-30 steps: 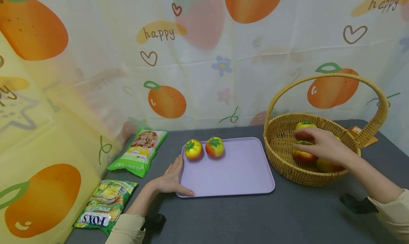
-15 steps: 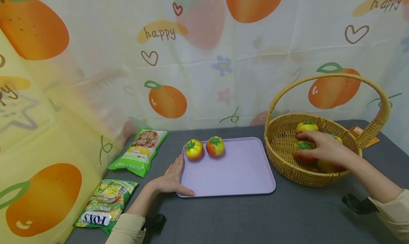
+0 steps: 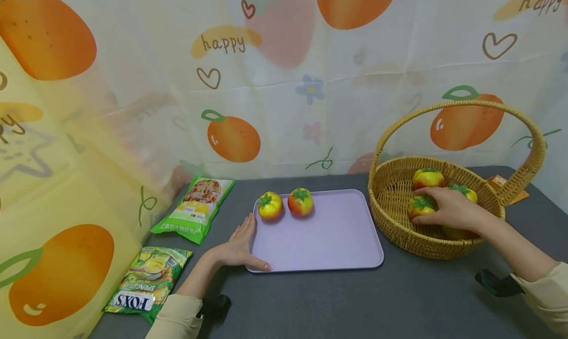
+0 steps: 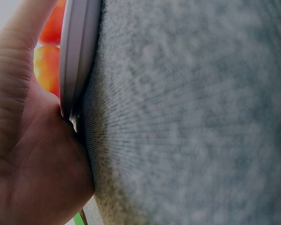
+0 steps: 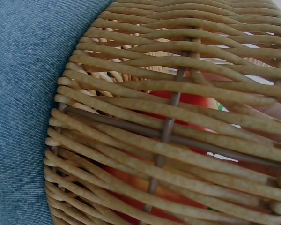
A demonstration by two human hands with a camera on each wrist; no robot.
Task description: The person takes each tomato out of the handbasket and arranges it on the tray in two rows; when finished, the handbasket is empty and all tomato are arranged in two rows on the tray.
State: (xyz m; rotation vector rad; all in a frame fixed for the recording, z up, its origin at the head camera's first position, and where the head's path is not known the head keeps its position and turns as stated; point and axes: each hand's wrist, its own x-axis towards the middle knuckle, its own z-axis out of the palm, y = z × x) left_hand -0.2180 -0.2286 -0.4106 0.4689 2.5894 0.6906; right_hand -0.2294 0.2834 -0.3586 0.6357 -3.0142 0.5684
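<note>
A lilac tray (image 3: 328, 240) lies on the dark grey table with two yellow-red tomatoes (image 3: 270, 206) (image 3: 300, 202) at its far left corner. My left hand (image 3: 239, 243) lies flat against the tray's left edge, fingers straight and thumb at the front corner; in the left wrist view the palm (image 4: 28, 164) presses on the tray rim (image 4: 77, 56). My right hand (image 3: 439, 208) reaches into the wicker basket (image 3: 390, 230) and curls round a tomato (image 3: 419, 207). Two more tomatoes (image 3: 428, 178) (image 3: 466, 192) lie behind it. Through the weave (image 5: 168, 126) red fruit (image 5: 192, 101) shows.
Two green snack bags (image 3: 195, 208) (image 3: 148, 284) lie left of the tray. The basket's tall handle (image 3: 461, 104) arches over my right hand. An orange packet (image 3: 501, 183) sits behind the basket. A fruit-print curtain (image 3: 284, 82) closes off the back and left side.
My right hand has moved from the far tomato down onto a nearer one in the basket and closed round it. The left hand and the tray have stayed put.
</note>
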